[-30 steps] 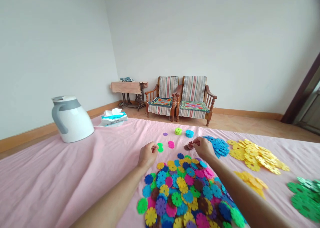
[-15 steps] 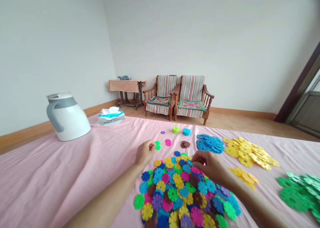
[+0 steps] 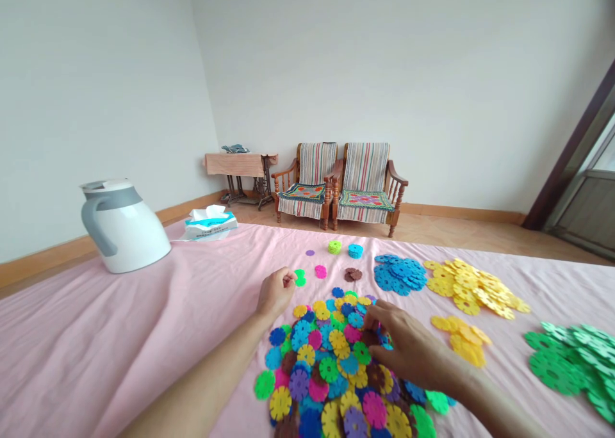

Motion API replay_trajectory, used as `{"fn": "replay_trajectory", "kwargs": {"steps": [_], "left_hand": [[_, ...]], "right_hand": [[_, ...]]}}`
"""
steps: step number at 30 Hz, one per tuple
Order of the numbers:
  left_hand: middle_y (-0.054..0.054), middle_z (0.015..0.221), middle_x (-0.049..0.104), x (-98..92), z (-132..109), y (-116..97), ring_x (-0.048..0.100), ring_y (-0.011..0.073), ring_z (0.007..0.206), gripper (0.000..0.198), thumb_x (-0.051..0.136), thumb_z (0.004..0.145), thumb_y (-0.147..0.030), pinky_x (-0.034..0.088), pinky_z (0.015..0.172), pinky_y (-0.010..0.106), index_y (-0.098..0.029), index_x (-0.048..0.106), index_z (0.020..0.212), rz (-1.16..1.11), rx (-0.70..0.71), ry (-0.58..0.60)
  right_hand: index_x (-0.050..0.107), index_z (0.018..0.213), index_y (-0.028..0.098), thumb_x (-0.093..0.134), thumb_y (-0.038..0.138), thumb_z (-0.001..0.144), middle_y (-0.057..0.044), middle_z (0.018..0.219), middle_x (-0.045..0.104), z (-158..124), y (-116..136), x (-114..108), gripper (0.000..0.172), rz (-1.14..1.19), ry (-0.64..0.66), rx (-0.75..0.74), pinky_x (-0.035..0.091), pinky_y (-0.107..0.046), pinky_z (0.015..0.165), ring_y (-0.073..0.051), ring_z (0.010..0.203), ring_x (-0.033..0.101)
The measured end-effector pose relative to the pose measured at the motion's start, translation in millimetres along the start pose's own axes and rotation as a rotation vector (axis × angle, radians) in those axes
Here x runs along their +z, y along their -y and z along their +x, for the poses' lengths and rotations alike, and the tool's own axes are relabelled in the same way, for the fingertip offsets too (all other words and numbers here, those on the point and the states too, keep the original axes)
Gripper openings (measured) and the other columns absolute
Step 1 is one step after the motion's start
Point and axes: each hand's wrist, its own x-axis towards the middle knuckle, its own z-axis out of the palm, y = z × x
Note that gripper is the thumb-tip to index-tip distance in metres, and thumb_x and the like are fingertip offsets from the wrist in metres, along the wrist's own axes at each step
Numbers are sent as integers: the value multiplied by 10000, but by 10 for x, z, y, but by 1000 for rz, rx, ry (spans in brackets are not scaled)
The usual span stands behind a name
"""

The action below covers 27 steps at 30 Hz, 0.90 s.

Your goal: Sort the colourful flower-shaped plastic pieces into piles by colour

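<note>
Reaching right hand (image 3: 408, 343): has left the brown heap (image 3: 353, 274) for the right part of the mixed pile (image 3: 328, 369), so picking seems to be back there.
Brown heap: let go, just beyond the pile.
Right grip: thumb and fingers parted, 1 brown disc (image 3: 370, 337) of the pile between them.
Left hand (image 3: 276, 291): beyond the pile's left edge, fingers curled beside green discs (image 3: 300, 277); cannot tell if it holds any.

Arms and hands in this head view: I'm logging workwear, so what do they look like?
The left hand and right hand are gloveless; no watch or bracelet shows. Neither left forearm nor right forearm shows a sleeve.
</note>
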Motion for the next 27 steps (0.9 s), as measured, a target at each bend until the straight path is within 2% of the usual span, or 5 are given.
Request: {"fn": "replay_trajectory", "kwargs": {"steps": [4, 8, 17, 22, 27], "left_hand": [[-7, 737, 685, -16, -12, -26, 620, 115, 665, 146, 522, 737, -92, 419, 631, 190, -181, 637, 751, -2, 3, -2], [-8, 739, 688, -29, -18, -43, 623, 116, 671, 148, 527, 731, -83, 420, 634, 190, -182, 636, 748, 0, -6, -7], [-12, 739, 693, -17, -29, -25, 623, 111, 662, 138, 540, 735, -79, 423, 628, 185, -183, 632, 744, -2, -8, -13], [-14, 746, 692, -11, -28, -27, 620, 112, 672, 133, 544, 740, -85, 421, 629, 185, -185, 631, 744, -3, -12, -13], [-13, 744, 691, -34, -31, -72, 620, 115, 670, 142, 537, 733, -79, 420, 632, 188, -184, 632, 731, 0, -19, -8]], "right_hand": [[571, 791, 208, 573, 203, 701, 0, 793, 609, 162, -159, 0, 90, -17, -139, 28, 410, -255, 689, -145, 746, 552], [564, 751, 202, 578, 213, 693, 1, 754, 614, 511, -399, 39, 61, -53, -273, 116, 406, -242, 648, -132, 671, 550], [584, 757, 180, 584, 170, 671, -41, 777, 618, 1077, -761, 233, 86, -96, -385, 243, 411, -248, 652, -159, 703, 567], [599, 854, 173, 544, 253, 750, -60, 851, 639, 1016, -714, 192, 142, -68, -385, 249, 430, -262, 674, -152, 692, 586], [614, 711, 198, 518, 244, 746, -13, 658, 633, 644, -501, 75, 112, -26, -274, 199, 408, -249, 583, -150, 613, 571]]}}
